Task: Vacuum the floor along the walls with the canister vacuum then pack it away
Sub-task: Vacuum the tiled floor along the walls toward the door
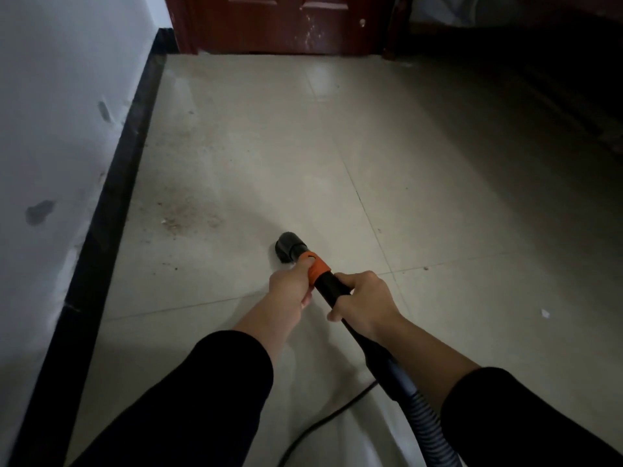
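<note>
Vacuum wand (328, 282) sits low in the middle of the view, its black nozzle (290, 247) pointing toward eleven o'clock, on or just above the tiled floor (404, 197); I cannot tell which. The left hand (290, 288) grips the orange collar (317, 269) just behind the nozzle, thumb laid on top and fingers curled under. The right hand (365, 305) holds the black tube further back, fingers clamped round it. The ribbed hose (421, 412) trails off toward five o'clock and a thin cord (323, 419) runs off toward six; the canister itself is out of sight.

By my reckoning the job is in its early or middle part. A patch of brown grit (188, 214) lies at ten o'clock of the nozzle, near the black skirting board (111, 203), and fainter dust runs along that edge toward the red door (286, 21) at twelve o'clock. A white scrap (544, 313) lies at three o'clock, well apart. That wall strip looks unswept, and packing away is not yet begun.
</note>
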